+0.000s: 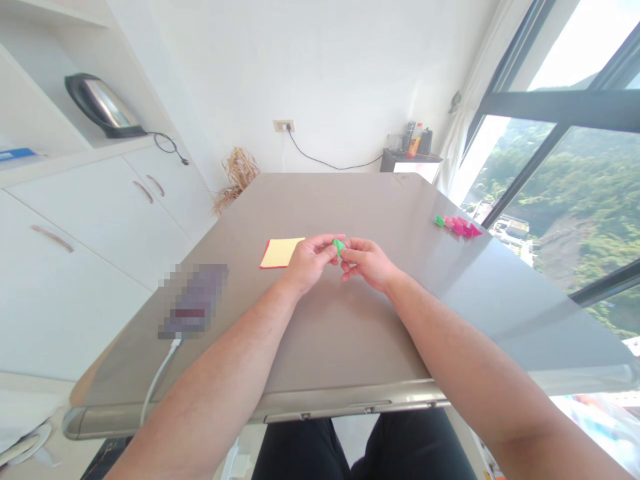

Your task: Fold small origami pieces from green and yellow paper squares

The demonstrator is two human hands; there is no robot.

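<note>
Between my two hands, above the middle of the table, is a small folded piece of green paper (339, 247). My left hand (314, 259) pinches its left side between thumb and fingers. On the other side my right hand (367, 259) has its thumb and forefinger closed on the paper's right edge. Fingers cover part of the folds. Just left of my left hand lies a pad of yellow paper (281, 253) with a red edge showing beneath it. Far to the right, a row of folded pink paper pieces (461, 227) lies with a green folded piece (439, 221) at its left end.
A blurred-out flat device (195, 300) with a white cable (159, 377) lies on the grey table (345, 333) at left. Windows (575, 167) border the right side. An electric kettle (107, 103) stands on the left shelf. Bottles (415, 141) stand on a small cabinet behind.
</note>
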